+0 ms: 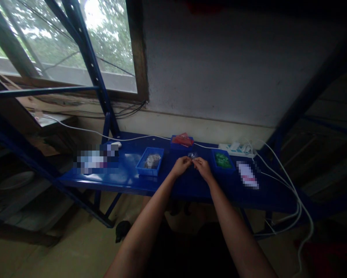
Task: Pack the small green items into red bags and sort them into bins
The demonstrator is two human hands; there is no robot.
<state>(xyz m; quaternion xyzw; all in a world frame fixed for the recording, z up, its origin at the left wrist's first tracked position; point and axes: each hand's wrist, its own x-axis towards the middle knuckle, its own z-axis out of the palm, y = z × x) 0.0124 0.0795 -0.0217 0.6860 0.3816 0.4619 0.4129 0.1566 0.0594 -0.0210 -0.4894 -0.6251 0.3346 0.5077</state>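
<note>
Over the middle of the blue table, my left hand (182, 165) and my right hand (202, 166) come together, fingertips almost touching. Between them is a small, shiny clear plastic bag (192, 155), pinched by both; its contents are too small to make out. To the left stands a blue bin (139, 166) holding clear plastic packets (152, 161). A second blue bin (219, 168), with green packets (222, 160) inside, is right of my right hand. Behind my hands, red plastic packaging (182, 139) fills a third blue bin (176, 146).
A white power strip (237, 150) lies at the table's back right, its white cables (295, 189) hanging over the right side. Blurred-out items lie at both ends of the blue table (124, 181). Blue metal posts (89, 58) rise at the left, before a window.
</note>
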